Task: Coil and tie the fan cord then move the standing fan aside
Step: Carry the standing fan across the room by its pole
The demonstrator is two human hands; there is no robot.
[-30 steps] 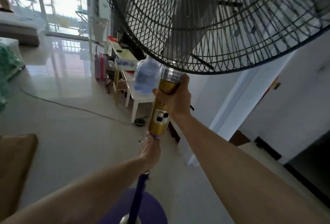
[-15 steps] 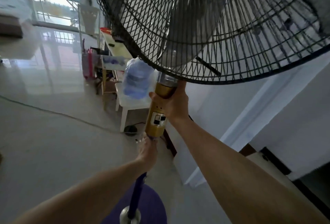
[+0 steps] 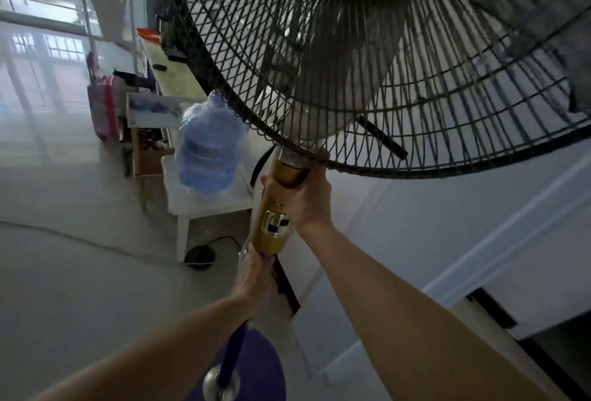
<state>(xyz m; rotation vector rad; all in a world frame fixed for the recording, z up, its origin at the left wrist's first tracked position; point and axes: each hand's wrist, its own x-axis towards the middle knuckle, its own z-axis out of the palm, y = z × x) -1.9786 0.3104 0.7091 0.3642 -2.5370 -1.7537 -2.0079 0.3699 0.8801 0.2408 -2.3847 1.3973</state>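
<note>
Standing fan (image 3: pixel 367 58): your right hand (image 3: pixel 303 199) grips its gold control column (image 3: pixel 276 208), your left hand (image 3: pixel 254 276) clasps below, steadying it for carrying.

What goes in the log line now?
right hand: grips gold plastic fan column | left hand: grips blue pole

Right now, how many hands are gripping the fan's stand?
2. The right hand wraps the gold control column just under the black wire grille; the left hand grips the pole directly below.
</note>
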